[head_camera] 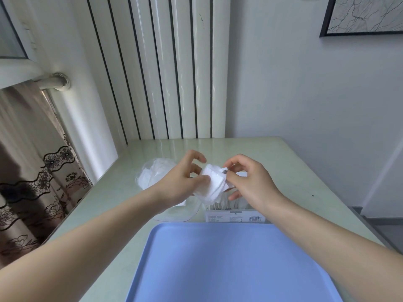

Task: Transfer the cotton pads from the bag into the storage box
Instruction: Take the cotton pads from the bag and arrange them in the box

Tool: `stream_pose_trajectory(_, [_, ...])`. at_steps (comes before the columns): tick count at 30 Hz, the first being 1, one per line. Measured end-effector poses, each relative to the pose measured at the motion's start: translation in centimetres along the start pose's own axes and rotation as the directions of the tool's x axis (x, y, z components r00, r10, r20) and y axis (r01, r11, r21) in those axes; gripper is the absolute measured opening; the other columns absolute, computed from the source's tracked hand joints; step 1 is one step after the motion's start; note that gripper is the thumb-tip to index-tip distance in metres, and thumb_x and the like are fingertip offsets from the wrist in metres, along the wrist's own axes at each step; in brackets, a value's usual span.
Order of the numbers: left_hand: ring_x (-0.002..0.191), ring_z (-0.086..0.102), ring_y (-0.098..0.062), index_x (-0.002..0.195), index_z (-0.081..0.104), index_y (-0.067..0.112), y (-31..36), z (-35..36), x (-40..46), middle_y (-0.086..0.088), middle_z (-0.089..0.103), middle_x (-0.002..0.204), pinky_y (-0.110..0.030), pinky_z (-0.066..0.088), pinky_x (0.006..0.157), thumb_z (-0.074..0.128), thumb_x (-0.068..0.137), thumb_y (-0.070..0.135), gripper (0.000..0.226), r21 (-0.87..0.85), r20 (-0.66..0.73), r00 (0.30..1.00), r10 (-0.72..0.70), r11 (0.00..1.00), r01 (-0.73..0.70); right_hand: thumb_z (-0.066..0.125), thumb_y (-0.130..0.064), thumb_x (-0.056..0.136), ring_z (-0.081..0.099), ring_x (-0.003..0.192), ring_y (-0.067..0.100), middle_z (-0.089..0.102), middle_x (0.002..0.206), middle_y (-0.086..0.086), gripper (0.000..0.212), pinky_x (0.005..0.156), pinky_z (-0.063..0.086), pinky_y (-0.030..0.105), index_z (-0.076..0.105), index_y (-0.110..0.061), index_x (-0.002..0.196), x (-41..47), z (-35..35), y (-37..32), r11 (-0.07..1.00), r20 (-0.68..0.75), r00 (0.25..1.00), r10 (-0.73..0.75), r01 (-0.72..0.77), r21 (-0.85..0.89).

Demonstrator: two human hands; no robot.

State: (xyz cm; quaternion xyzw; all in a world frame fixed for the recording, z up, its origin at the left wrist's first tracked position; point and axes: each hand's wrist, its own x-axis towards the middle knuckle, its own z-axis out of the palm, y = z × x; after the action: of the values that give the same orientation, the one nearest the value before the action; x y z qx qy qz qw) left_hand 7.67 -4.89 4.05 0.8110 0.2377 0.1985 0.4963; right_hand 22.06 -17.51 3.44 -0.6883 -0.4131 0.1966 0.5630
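Nearest me I see one blue tray (229, 264), then one clear storage box (235, 212) holding thin sticks. Above it my left hand (183, 182) and right hand (250, 182) pinch one stack of white square cotton pads (212, 185). Beyond, one clear bag (152, 175) holds more pads.

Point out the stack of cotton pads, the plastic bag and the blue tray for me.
stack of cotton pads (212, 185), head view, on the white front face.
plastic bag (150, 176), head view, on its clear left side.
blue tray (229, 264), head view, on its bare floor.
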Motion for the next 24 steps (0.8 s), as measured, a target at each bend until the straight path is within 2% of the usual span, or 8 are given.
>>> stream_pose_trajectory(2, [0.078,0.063,-0.019,0.121,0.054,0.044,0.1,0.1,0.0,-0.001,0.059,0.104,-0.037,0.055,0.078,0.058,0.093,0.012,0.042,0.046,0.043,0.999,0.012,0.999,-0.014,0.064,-0.013,0.092,0.069,0.064,0.029,0.065,0.095,0.001,0.004,0.061,0.06,0.051,0.066,-0.017,0.089,0.2,0.1,0.4,0.999,-0.013,1.0,-0.012,0.012,-0.051])
stream_pose_trajectory(4, [0.079,0.062,-0.019,0.115,0.06,0.045,0.3,0.2,0.1,0.001,0.058,0.103,-0.037,0.053,0.073,0.054,0.093,0.011,0.04,0.115,0.058,0.998,0.023,0.993,-0.03,0.065,-0.015,0.091,0.07,0.063,0.028,0.065,0.096,-0.002,0.003,0.066,0.06,0.053,0.065,-0.016,0.088,0.3,0.1,0.7,0.998,-0.005,1.0,-0.001,0.0,-0.062])
stream_pose_trajectory(6, [0.085,0.064,-0.028,0.104,0.063,0.042,0.4,0.4,0.2,0.0,0.059,0.103,-0.042,0.053,0.069,0.052,0.092,0.012,0.035,0.16,0.06,0.998,0.016,0.987,-0.025,0.063,-0.012,0.092,0.071,0.069,0.029,0.066,0.098,0.002,0.003,0.067,0.061,0.051,0.064,-0.013,0.089,0.5,0.1,0.8,0.999,0.005,1.0,0.013,-0.012,-0.045])
stream_pose_trajectory(8, [0.092,0.065,-0.035,0.097,0.061,0.04,0.4,0.6,0.2,-0.003,0.061,0.104,-0.04,0.049,0.065,0.052,0.09,0.01,0.032,0.165,0.054,0.998,0.012,0.986,-0.021,0.061,-0.007,0.093,0.071,0.073,0.029,0.066,0.099,0.007,0.003,0.066,0.062,0.048,0.062,-0.009,0.09,0.6,0.1,0.7,1.0,0.017,1.0,0.018,-0.018,-0.022])
stream_pose_trajectory(11, [0.082,0.062,-0.031,0.096,0.059,0.034,0.2,0.6,0.5,-0.005,0.064,0.099,-0.037,0.046,0.064,0.05,0.09,0.009,0.027,0.161,0.042,0.998,0.038,0.986,-0.045,0.059,-0.009,0.095,0.073,0.066,0.026,0.068,0.092,0.005,0.003,0.072,0.061,0.046,0.058,-0.008,0.093,0.5,0.1,0.7,0.999,0.027,0.999,0.027,-0.027,-0.025])
stream_pose_trajectory(15, [0.066,0.048,-0.013,0.098,0.058,0.025,0.0,0.5,0.7,0.009,0.055,0.071,-0.025,0.04,0.062,0.05,0.092,0.006,0.022,0.157,-0.006,0.999,0.04,0.987,-0.038,0.057,-0.014,0.097,0.074,0.062,0.025,0.067,0.09,0.004,0.005,0.072,0.058,0.038,0.055,-0.011,0.093,0.4,-0.1,0.9,0.998,-0.008,0.999,0.047,-0.048,-0.044])
stream_pose_trajectory(20, [0.068,0.048,-0.012,0.104,0.058,0.02,-0.2,0.2,0.7,0.006,0.053,0.077,-0.015,0.038,0.054,0.05,0.095,0.01,0.016,0.146,-0.08,0.997,-0.002,0.989,0.014,0.053,-0.012,0.098,0.073,0.063,0.025,0.06,0.094,0.001,0.006,0.078,0.06,0.045,0.054,-0.013,0.093,0.4,-0.5,1.4,0.998,-0.089,0.994,0.07,-0.069,0.015])
stream_pose_trajectory(24, [0.061,0.044,-0.015,0.111,0.051,0.022,-0.3,-0.2,0.7,0.002,0.053,0.076,-0.018,0.034,0.046,0.053,0.093,0.01,0.022,0.127,-0.081,0.996,-0.029,0.991,0.039,0.052,-0.002,0.095,0.066,0.067,0.026,0.063,0.087,0.012,0.013,0.066,0.061,0.043,0.055,-0.013,0.089,1.0,-1.8,0.6,0.998,-0.199,0.979,0.049,-0.039,0.054])
